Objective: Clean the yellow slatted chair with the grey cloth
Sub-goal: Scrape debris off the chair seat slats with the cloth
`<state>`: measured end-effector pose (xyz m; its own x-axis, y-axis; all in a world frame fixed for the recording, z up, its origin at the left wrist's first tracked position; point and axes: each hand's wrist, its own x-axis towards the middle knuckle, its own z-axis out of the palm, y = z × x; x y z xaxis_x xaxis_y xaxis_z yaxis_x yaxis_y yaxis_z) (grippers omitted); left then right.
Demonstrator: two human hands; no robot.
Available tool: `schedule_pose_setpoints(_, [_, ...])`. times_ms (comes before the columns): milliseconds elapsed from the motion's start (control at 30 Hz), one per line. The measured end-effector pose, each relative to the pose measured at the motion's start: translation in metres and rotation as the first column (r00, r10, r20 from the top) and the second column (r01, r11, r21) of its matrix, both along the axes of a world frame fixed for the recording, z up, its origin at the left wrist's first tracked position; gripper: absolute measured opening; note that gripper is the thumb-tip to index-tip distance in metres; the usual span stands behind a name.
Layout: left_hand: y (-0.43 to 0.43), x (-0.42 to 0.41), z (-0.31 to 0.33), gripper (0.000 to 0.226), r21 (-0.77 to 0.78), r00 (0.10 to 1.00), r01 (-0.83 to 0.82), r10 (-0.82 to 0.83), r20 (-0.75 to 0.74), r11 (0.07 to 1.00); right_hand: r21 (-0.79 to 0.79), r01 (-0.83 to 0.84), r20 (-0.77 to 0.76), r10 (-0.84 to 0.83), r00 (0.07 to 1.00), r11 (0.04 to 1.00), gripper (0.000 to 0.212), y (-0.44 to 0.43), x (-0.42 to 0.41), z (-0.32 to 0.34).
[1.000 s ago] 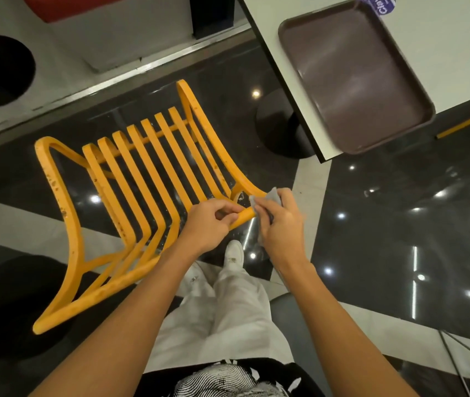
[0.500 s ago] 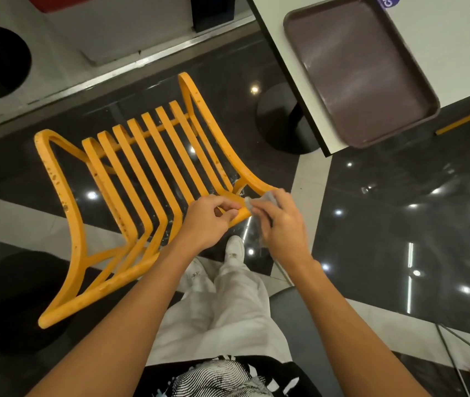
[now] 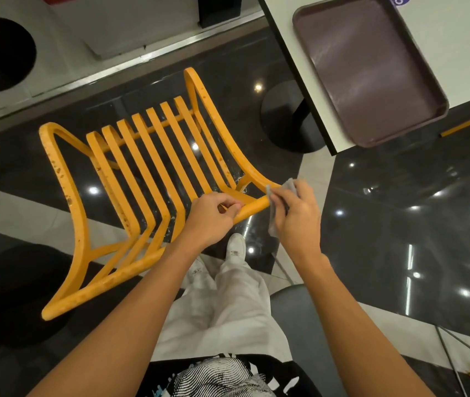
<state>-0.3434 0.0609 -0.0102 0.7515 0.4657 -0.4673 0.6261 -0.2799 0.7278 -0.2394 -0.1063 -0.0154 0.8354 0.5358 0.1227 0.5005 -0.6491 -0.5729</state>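
The yellow slatted chair (image 3: 130, 179) fills the left and middle of the head view, its frame speckled with brown spots. My left hand (image 3: 211, 217) grips the near corner of its frame, fingers curled round the bar. Just to the right, my right hand (image 3: 297, 216) holds the grey cloth (image 3: 278, 196) bunched against the rounded end of that same bar. Part of the cloth hangs below my palm; the rest is hidden in my fingers.
A white table (image 3: 457, 38) at the upper right carries a brown tray (image 3: 371, 70), its black pedestal base (image 3: 285, 116) standing right of the chair. The floor is glossy black and white tile. My legs and a white shoe (image 3: 235, 247) are below the chair.
The right hand with the cloth has slid a little outward along the bar's end, leaving more yellow bar showing between my hands. The left hand keeps its grip.
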Motion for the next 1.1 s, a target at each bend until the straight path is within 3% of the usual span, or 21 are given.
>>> schedule_pose_setpoints(167, [0.000, -0.001, -0.001, 0.015, -0.027, 0.999, -0.025, 0.025, 0.020, 0.999, -0.018, -0.235, -0.022, 0.234, 0.972, 0.972, 0.023, 0.002, -0.024, -0.003])
schedule_pose_setpoints(367, [-0.002, -0.001, 0.001, 0.016, -0.011, 1.000, -0.012, 0.012, 0.006, 1.000, 0.015, 0.066, 0.005, -0.066, 0.998, 0.998, 0.018, 0.001, 0.003, -0.002])
schedule_pose_setpoints(533, [-0.003, -0.001, 0.001, 0.017, 0.010, 1.000, -0.020, 0.020, 0.003, 1.000, -0.037, -0.131, 0.031, 0.132, 0.991, 0.991, 0.018, -0.002, -0.015, -0.003])
schedule_pose_setpoints(667, [-0.003, 0.000, 0.002, 0.018, 0.011, 1.000, -0.012, 0.012, 0.002, 1.000, -0.052, 0.047, 0.076, -0.044, 0.996, 0.998, 0.021, 0.000, 0.013, 0.004])
schedule_pose_setpoints(733, [-0.004, 0.001, 0.002, 0.017, 0.015, 1.000, -0.021, 0.021, -0.005, 1.000, -0.079, 0.060, 0.058, -0.056, 0.997, 0.995, 0.018, 0.006, 0.013, 0.003])
schedule_pose_setpoints(900, [-0.005, 0.000, 0.002, 0.016, 0.019, 1.000, -0.026, 0.026, -0.006, 0.999, -0.128, -0.214, 0.059, 0.223, 0.973, 0.968, 0.019, -0.004, -0.007, 0.000])
schedule_pose_setpoints(1033, [-0.004, 0.000, 0.003, 0.018, 0.015, 1.000, -0.027, 0.027, -0.015, 1.000, -0.068, 0.001, 0.093, 0.005, 0.996, 0.998, 0.024, -0.002, 0.011, 0.005])
schedule_pose_setpoints(1100, [-0.006, 0.001, 0.004, 0.018, 0.017, 0.999, -0.040, 0.040, -0.015, 0.999, -0.080, 0.022, 0.069, -0.016, 0.997, 0.997, 0.019, 0.003, 0.009, 0.004])
